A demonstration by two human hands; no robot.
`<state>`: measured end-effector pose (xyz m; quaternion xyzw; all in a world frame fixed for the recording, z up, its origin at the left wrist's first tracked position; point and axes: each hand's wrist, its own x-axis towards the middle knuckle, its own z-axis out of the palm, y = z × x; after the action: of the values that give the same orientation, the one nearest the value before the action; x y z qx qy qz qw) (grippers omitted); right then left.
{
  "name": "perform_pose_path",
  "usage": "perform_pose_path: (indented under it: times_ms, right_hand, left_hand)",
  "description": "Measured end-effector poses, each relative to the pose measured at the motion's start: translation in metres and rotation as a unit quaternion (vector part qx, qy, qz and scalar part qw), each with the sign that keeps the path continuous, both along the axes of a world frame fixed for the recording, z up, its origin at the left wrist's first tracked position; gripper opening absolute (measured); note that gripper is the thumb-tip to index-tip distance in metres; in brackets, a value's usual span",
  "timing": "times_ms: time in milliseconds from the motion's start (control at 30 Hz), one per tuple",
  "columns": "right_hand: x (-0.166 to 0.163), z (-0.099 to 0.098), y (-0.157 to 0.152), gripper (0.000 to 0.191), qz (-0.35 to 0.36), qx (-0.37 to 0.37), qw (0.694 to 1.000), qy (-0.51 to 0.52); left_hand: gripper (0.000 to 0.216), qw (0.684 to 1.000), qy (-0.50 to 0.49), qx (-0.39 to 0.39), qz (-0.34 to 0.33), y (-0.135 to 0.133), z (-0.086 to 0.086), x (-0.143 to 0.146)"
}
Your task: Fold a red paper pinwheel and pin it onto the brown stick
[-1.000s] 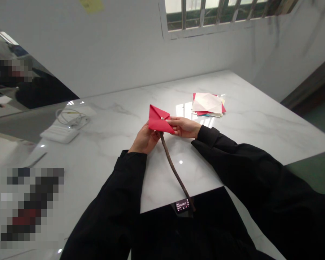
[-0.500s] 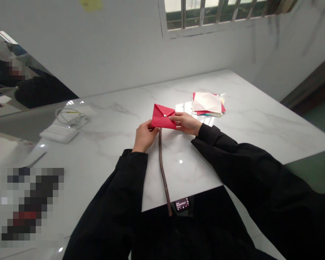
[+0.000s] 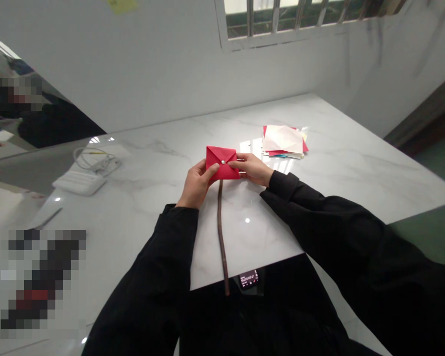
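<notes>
A folded red paper [image 3: 221, 162] with a small metal pin at its centre is held just above the white marble table [image 3: 319, 163]. My left hand [image 3: 197, 185] pinches its left side, thumb on the front. My right hand [image 3: 252, 168] pinches its right edge, fingertips near the pin. A thin brown stick [image 3: 221, 232] runs from under the red paper down to the table's near edge.
A stack of coloured paper sheets [image 3: 284, 142] lies at the back right. A white power strip [image 3: 78, 182] with a coiled cable [image 3: 96, 160] sits at the left. A small lit device [image 3: 249, 279] hangs at my chest. Another person in dark clothes is at the far left.
The red paper went from a wide open triangle to a smaller envelope-like shape. The stick swung from slanting right to nearly straight toward me. Both hands stayed on the paper.
</notes>
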<state>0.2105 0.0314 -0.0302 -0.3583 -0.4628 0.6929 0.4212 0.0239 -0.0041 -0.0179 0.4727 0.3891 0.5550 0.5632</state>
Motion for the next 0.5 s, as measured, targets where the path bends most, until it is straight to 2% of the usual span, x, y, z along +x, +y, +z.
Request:
perform_pose_path:
  times_ms: [333,500]
  right_hand:
    - [0.0008,-0.0057,0.0025,0.026,0.034,0.038,0.999,-0.016]
    - [0.0008,-0.0053,0.0023,0.026,0.033,0.045,0.998,-0.020]
  left_hand:
    - [0.044,0.998,0.028,0.006,0.051,0.0045,-0.0078,-0.0044]
    - [0.042,0.998,0.007,-0.024,0.060,0.0069,-0.0086,-0.0064]
